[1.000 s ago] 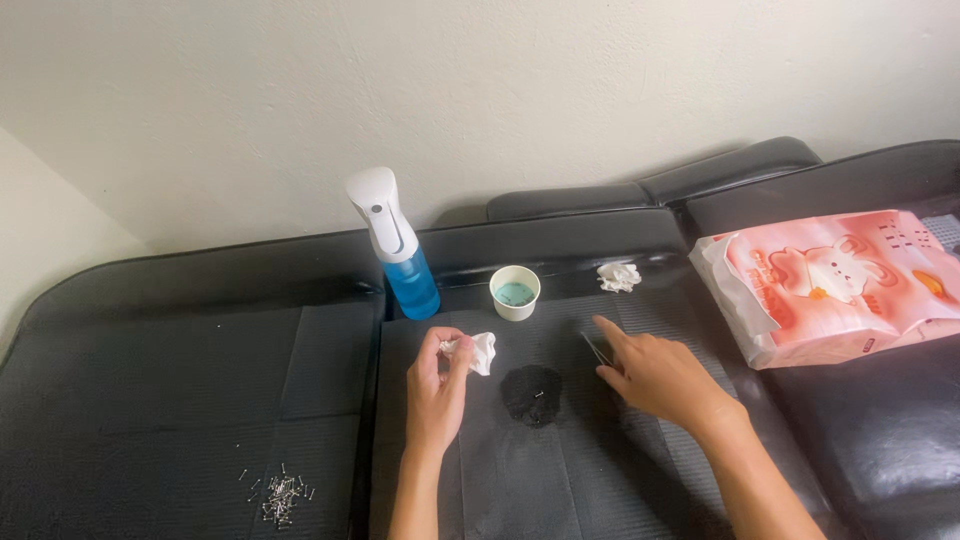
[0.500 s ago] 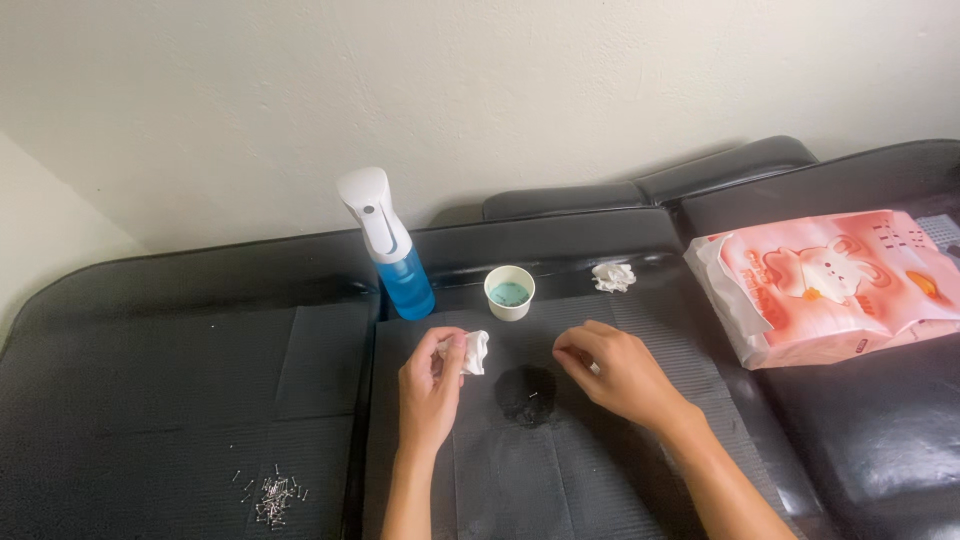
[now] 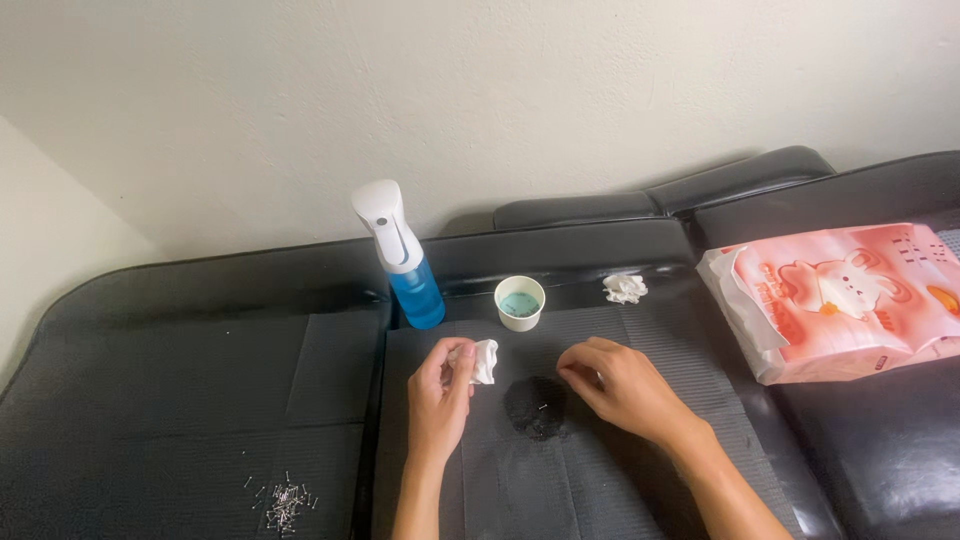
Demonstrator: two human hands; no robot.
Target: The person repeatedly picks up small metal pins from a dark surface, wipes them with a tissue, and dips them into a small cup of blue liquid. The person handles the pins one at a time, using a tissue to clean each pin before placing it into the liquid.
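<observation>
Dark mat [image 3: 640, 500], left hand [image 3: 440, 395] pinching tissue [image 3: 484, 360], wet patch [image 3: 535, 408] beside

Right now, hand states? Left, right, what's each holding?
Left hand: closed on a crumpled white tissue.
Right hand: fingers curled beside the dark wet patch; contents cannot be told.

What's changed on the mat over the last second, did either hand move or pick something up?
The right hand has slid left across the grey mat, from the right of the dark wet patch to its edge, fingers curled; whether it picked anything up cannot be told. The left hand still pinches the white tissue wad. Spray bottle, paper cup, crumpled tissue and pink pack stayed put.
</observation>
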